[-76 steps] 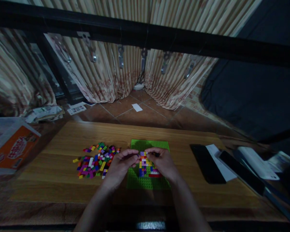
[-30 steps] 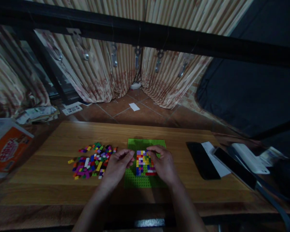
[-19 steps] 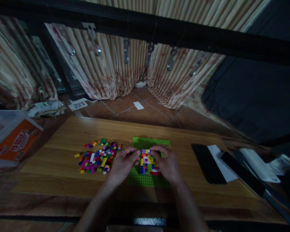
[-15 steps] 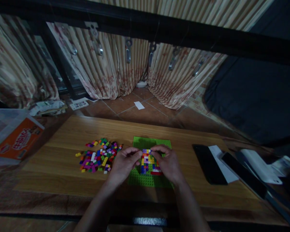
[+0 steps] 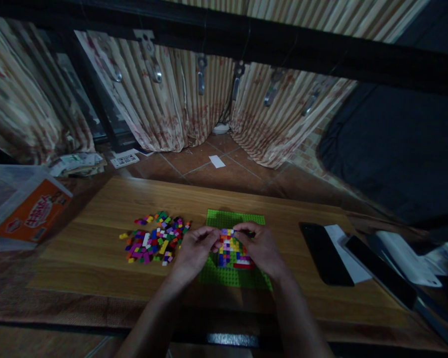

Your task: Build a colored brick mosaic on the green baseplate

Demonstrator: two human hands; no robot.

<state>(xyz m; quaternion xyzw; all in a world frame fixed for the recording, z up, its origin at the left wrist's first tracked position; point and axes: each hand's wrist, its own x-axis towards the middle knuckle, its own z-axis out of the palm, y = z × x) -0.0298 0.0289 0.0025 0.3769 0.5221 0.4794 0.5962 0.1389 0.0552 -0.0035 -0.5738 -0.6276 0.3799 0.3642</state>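
Basically, a multicoloured patch of small plastic bricks [image 5: 229,249] sat on a bright green studded baseplate [image 5: 227,277], between both hands. Left hand [image 5: 191,252] was at the patch's upper left corner, thumb and index bent close together; couldn't tell if they gripped a brick. Right hand [image 5: 262,248] was at the upper right, fingers curled over the bricks; grip couldn't be told either. It hid part of the patch's right side, and the left hand blocked the plate's left edge.

Loose mixed-colour bricks [image 5: 164,246] lay scattered just beyond the left hand on the brown wood-grain tabletop [image 5: 93,238]. Well right of the plate: black flat rectangular slab [image 5: 324,253], partly over a white paper sheet [image 5: 349,258], then a dark phone-like slab [image 5: 381,271]. Clear plastic box with orange label [image 5: 33,214] stood off the left end. Dark horizontal bar [image 5: 224,27] cut across the striped beige curtains [image 5: 164,104] behind.
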